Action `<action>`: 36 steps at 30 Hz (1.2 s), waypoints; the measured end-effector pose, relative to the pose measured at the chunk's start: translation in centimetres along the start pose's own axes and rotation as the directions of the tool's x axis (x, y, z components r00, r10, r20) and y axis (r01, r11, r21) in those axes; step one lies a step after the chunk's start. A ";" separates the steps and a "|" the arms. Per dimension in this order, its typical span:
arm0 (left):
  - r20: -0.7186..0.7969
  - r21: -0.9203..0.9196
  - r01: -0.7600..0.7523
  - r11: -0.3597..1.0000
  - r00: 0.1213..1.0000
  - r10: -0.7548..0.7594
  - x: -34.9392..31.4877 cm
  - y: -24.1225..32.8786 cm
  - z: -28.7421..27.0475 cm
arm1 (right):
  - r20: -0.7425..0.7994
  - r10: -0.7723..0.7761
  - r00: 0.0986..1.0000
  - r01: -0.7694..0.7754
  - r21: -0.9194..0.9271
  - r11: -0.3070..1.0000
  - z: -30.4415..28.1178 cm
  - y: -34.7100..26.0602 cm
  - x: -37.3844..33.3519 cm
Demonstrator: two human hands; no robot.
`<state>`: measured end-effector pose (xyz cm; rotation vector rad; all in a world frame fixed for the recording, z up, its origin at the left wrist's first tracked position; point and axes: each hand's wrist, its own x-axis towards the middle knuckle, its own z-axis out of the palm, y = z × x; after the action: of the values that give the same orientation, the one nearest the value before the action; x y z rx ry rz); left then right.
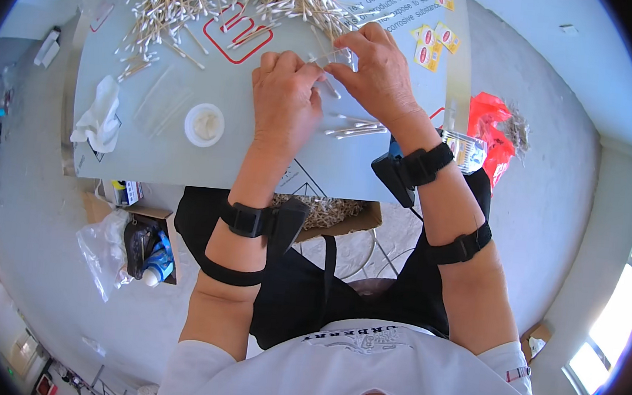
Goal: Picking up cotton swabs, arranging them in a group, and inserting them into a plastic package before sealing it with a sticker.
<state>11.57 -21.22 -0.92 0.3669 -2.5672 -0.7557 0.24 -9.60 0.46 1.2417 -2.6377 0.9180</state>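
Over the table, my left hand [287,95] and my right hand [376,68] are close together, pinching a small clear plastic bag [333,56] between their fingertips. The left hand's fingers are curled, and the far side of its grip is hidden. A big heap of cotton swabs [190,2] with pale sticks lies just beyond my hands. Several loose swabs [355,128] rest on the table below my right hand. Left of my left wrist is a round white dish [205,125] with something whitish in it. Flat clear bags [162,100] lie beside the dish.
A crumpled white tissue [99,117] is at the table's left edge. Small yellow labels [428,49] lie at the far right, and a swab pack [464,151] near the right edge. Beyond is a red bag [489,126]. Below the table stands a box of swabs [337,215].
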 end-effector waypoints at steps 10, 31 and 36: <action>-0.004 0.068 0.013 0.998 1.000 -0.013 0.0 -0.4 -0.3 | -0.029 0.020 0.999 -0.024 -0.117 0.993 1.1 -0.9 -0.6; -0.080 0.142 -0.037 0.989 0.996 0.049 1.2 -1.0 1.3 | 0.083 0.097 0.992 -0.097 -0.001 0.995 -2.0 1.7 -3.2; -0.079 0.081 -0.046 0.996 0.995 0.053 1.3 -0.9 0.9 | 0.123 0.063 0.990 -0.066 0.023 0.998 -2.6 1.8 -3.5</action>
<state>10.14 -22.04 -1.72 0.3504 -2.5249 -0.6103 0.86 -4.91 0.59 1.2647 -2.7838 0.9189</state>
